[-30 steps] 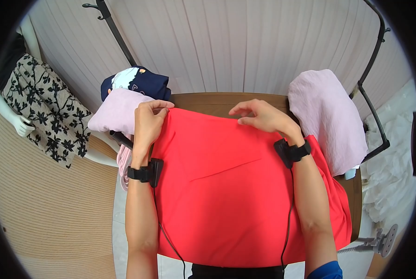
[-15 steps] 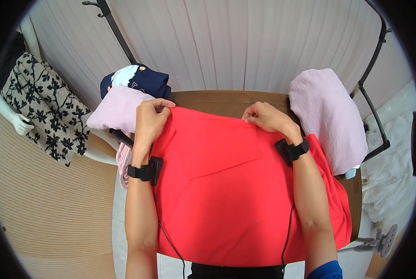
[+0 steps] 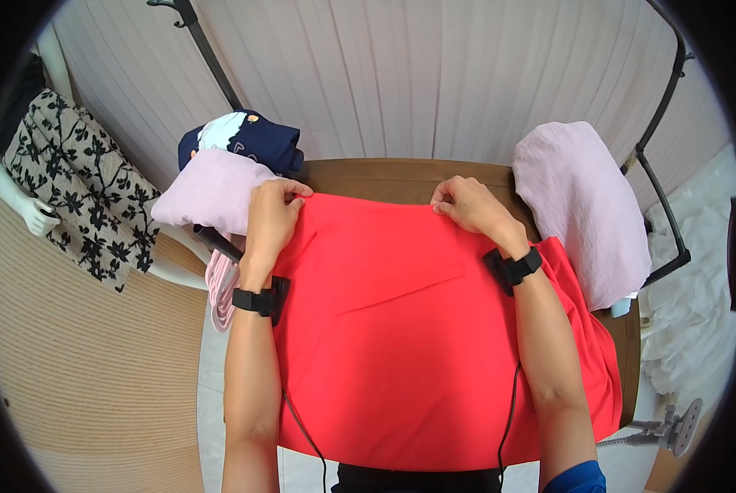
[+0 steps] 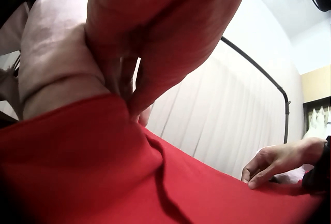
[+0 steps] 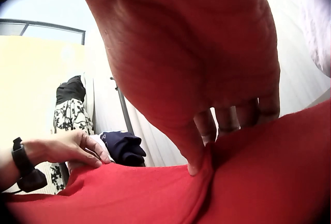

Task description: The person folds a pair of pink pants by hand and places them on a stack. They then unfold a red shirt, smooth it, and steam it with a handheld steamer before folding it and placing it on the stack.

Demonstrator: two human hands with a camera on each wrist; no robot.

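A large red cloth (image 3: pixel 384 361) is spread over the wooden table, with a slanted fold line across its middle. My left hand (image 3: pixel 271 215) pinches its far left corner between thumb and fingers; the left wrist view shows that hand (image 4: pixel 165 27) gripping the edge from close up. Further right along the same far edge, my right hand (image 3: pixel 476 205) pinches the cloth. In the right wrist view the thumb of that hand (image 5: pixel 196 48) presses the red fabric (image 5: pixel 139 193) into a small ridge. Between both hands the edge runs nearly straight.
Pink bundles lie at the left (image 3: pixel 212 193) and right (image 3: pixel 581 214) of the table (image 3: pixel 384 174). Behind the left one sits a navy printed bundle (image 3: pixel 269 141). A black rack frame (image 3: pixel 659 107) rises behind, and a mannequin in a floral skirt (image 3: pixel 80 189) stands far left.
My right hand has come down onto the far edge of the red cloth and taken hold of it. My left hand, still pinching the corner, has shifted slightly right.
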